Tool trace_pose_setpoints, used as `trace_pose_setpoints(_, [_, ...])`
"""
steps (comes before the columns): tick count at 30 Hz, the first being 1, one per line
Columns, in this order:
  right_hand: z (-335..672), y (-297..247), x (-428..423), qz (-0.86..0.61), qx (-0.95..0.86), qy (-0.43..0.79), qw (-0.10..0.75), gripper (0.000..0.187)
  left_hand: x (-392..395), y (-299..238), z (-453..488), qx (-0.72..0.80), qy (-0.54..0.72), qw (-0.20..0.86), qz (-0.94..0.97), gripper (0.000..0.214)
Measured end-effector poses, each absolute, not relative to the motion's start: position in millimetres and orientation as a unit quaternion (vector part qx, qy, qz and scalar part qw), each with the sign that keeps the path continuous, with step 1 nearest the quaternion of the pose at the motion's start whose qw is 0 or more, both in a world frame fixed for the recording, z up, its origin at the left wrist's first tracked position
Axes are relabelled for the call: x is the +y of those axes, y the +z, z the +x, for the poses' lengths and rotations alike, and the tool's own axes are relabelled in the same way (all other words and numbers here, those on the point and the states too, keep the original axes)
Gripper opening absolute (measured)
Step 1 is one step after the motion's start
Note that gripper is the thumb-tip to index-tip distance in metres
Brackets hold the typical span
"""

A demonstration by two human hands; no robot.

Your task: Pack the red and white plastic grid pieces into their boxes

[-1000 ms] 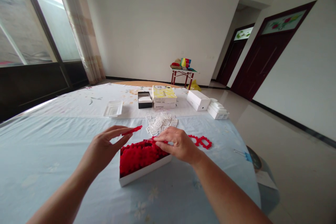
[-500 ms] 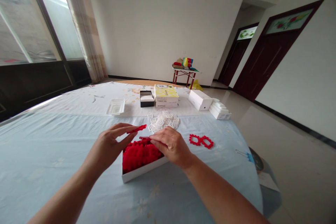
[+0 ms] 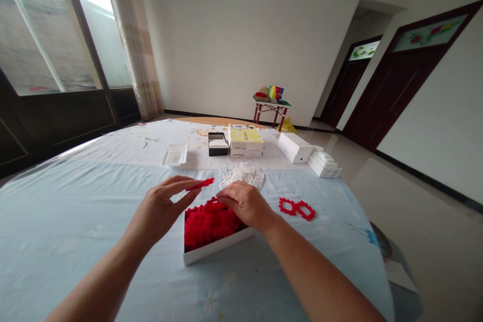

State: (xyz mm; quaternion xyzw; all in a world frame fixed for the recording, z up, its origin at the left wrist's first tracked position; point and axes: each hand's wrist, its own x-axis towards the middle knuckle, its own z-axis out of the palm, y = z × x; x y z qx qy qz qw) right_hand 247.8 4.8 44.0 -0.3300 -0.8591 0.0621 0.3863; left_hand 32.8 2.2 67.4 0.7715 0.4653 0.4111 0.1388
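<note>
Here we are at the cloth-covered desk (image 3: 94, 201), and both hands are busy over the white box (image 3: 219, 247), which is heaped with red notched pieces (image 3: 209, 226). The left hand (image 3: 156, 204) is up above the box's far left corner, thumb and fingers pinching one red piece (image 3: 207, 182), held clear of the heap and slightly tilted. Over on the other side, the right hand (image 3: 247, 204) reaches across the box's right end, fingers bunched together at the far edge of the heap (whether they grip a piece or merely touch one, I cannot tell).

Out to the right, two red frames (image 3: 297, 208) lie end to end on the cloth, touching; whether they are locked together doesn't show. Just beyond the box sits a pile of white lattice pieces (image 3: 244, 175), near the right hand, with a yellow-and-white box (image 3: 245, 137) and an open black box (image 3: 218, 151) farther back.

My reading: this is the picking step, one piece secured on the left, the right hand working the heap. The next move calls for a clean fingertip pinch on a single piece, freed without dragging its tangled neighbours along.
</note>
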Motion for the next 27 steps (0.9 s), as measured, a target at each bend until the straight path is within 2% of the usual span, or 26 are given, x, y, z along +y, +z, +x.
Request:
trace_pose_setpoints(8, [252.6, 46.5, 4.9, -0.367, -0.883, 0.005, 0.294, 0.017, 2.3, 66.6, 34.4, 0.452, 0.410, 0.147, 0.778, 0.023])
trace_pose_setpoints(13, [247.7, 54.0, 3.1, -0.372, -0.897, 0.028, 0.238, 0.013, 1.9, 64.3, 35.5, 0.453, 0.400, 0.160, 0.781, 0.023])
trace_pose_setpoints(20, [244.3, 49.7, 3.2, -0.361, -0.896, 0.101, 0.239, 0.015, 5.7, 53.1, 42.2, 0.447, 0.397, 0.179, 0.782, 0.023])
trace_pose_setpoints(27, [242.9, 41.6, 4.3, -0.379, -0.885, 0.101, 0.253, 0.015, 9.0, 30.5, 57.0, 0.484, 0.445, 0.294, 0.694, 0.028])
